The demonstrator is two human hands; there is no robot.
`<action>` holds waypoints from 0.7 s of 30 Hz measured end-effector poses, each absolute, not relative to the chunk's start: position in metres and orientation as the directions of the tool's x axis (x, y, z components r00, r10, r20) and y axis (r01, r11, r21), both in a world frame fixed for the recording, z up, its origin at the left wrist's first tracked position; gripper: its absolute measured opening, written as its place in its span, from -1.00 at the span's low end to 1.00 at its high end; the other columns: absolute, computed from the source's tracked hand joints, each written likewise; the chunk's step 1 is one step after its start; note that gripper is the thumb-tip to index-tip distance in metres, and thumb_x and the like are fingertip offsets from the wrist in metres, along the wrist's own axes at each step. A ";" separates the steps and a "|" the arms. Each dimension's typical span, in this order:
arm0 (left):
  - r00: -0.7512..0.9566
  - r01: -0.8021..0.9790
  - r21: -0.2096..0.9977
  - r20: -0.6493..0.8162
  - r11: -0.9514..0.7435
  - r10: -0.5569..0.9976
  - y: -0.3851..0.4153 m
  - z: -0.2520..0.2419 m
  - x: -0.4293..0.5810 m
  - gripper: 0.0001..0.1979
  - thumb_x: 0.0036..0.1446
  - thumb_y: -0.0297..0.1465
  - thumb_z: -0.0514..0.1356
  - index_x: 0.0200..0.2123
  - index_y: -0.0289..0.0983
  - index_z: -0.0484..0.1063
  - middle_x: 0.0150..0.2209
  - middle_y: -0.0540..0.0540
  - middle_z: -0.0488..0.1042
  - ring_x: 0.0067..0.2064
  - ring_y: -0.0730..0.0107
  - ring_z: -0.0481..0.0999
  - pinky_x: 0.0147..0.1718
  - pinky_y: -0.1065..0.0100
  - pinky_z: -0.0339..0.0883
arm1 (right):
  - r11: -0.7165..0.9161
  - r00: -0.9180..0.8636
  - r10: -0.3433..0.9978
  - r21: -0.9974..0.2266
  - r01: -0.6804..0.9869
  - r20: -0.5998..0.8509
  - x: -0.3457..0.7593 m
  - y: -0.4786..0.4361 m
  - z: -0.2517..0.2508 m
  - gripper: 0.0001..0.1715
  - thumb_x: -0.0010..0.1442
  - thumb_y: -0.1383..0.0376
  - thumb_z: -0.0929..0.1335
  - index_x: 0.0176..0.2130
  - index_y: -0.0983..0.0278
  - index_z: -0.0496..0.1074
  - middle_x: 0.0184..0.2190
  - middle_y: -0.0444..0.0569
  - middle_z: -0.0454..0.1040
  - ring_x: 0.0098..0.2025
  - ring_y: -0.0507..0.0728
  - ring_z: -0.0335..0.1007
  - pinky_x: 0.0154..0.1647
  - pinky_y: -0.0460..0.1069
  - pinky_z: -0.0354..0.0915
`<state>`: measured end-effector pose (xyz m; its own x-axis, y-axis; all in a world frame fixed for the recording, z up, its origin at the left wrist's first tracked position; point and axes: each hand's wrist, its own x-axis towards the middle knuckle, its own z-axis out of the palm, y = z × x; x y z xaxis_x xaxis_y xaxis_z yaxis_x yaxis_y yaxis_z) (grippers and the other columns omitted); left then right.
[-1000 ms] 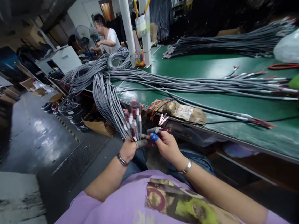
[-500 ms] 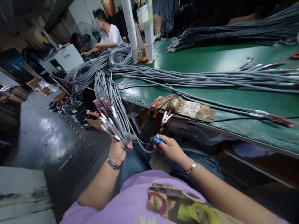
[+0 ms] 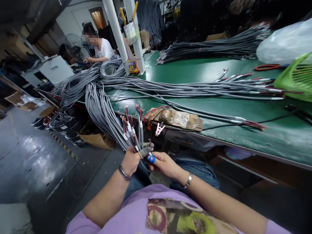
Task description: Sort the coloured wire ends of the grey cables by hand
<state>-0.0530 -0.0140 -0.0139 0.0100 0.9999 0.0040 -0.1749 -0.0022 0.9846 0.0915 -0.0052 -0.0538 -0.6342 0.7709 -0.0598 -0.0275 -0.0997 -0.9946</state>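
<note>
A bunch of grey cables (image 3: 108,118) hangs over the bench edge into my left hand (image 3: 133,159), which is closed around it near the stripped ends. Grey finger covers show on that hand. Coloured wire ends (image 3: 130,124) with white sleeves fan upward above the grip. My right hand (image 3: 163,164), blue tape (image 3: 151,159) on a finger, pinches close against the left fingertips. A cable end seems to be in that pinch, partly hidden by the fingers. Just beyond the hands, a pink clip (image 3: 159,129) hangs at the bench edge.
More grey cables (image 3: 179,87) stretch along the green bench (image 3: 202,72). A taped wooden block (image 3: 182,119) lies at its front edge. To the right are a green fan (image 3: 306,70) and a plastic bag (image 3: 295,41). Another person (image 3: 103,49) sits at the far left end.
My right hand has come left to meet my left hand. The cable ends in my left hand now point more upright. My view has swung right, bringing the green fan in.
</note>
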 end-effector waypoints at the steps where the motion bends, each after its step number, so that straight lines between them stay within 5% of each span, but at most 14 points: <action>1: 0.034 -0.175 0.985 -0.011 0.017 0.999 -0.014 -0.015 -0.056 -0.72 -0.16 -0.25 0.38 -0.37 -0.31 0.60 -0.43 -0.15 0.59 -0.29 0.22 0.56 -0.29 0.25 0.42 | -0.083 -0.668 0.743 -0.996 -0.026 -0.045 0.092 -0.005 -0.054 -0.32 0.04 -0.24 0.24 -0.56 0.31 0.27 -0.68 -0.18 0.25 -0.64 -0.08 0.01 -0.61 -0.12 -0.02; 9: 0.164 -0.152 0.984 -0.073 0.098 0.984 -0.014 -0.017 -0.068 -0.75 -0.20 -0.25 0.40 -0.52 -0.34 0.55 -0.52 -0.11 0.54 -0.39 0.27 0.52 -0.44 0.30 0.40 | -0.063 -0.799 0.601 -0.997 -0.049 0.002 0.093 -0.002 -0.056 -0.38 0.09 -0.18 0.25 -0.51 0.33 0.31 -0.64 -0.17 0.29 -0.60 -0.06 0.06 -0.55 -0.11 0.07; 17: -0.005 -0.058 0.998 -0.009 0.008 1.000 -0.014 -0.028 -0.056 -0.80 -0.18 -0.32 0.39 -0.57 -0.33 0.52 -0.61 -0.04 0.48 -0.50 0.38 0.47 -0.53 0.41 0.30 | -0.079 -0.450 0.892 -0.995 -0.066 -0.041 0.109 0.003 -0.043 -0.62 0.07 0.05 0.34 -0.26 0.30 0.42 -0.34 -0.05 0.46 -0.44 0.01 0.27 -0.42 -0.07 0.26; 21: 0.027 -0.048 0.999 0.005 -0.003 1.000 -0.015 -0.026 -0.049 -0.80 -0.20 -0.34 0.40 -0.49 -0.33 0.54 -0.54 -0.04 0.52 -0.45 0.36 0.48 -0.45 0.37 0.35 | -0.004 -0.387 0.922 -0.995 -0.099 0.035 0.105 0.004 -0.033 -0.63 -0.01 0.05 0.41 -0.33 0.29 0.38 -0.41 -0.08 0.44 -0.39 0.05 0.30 -0.36 -0.05 0.27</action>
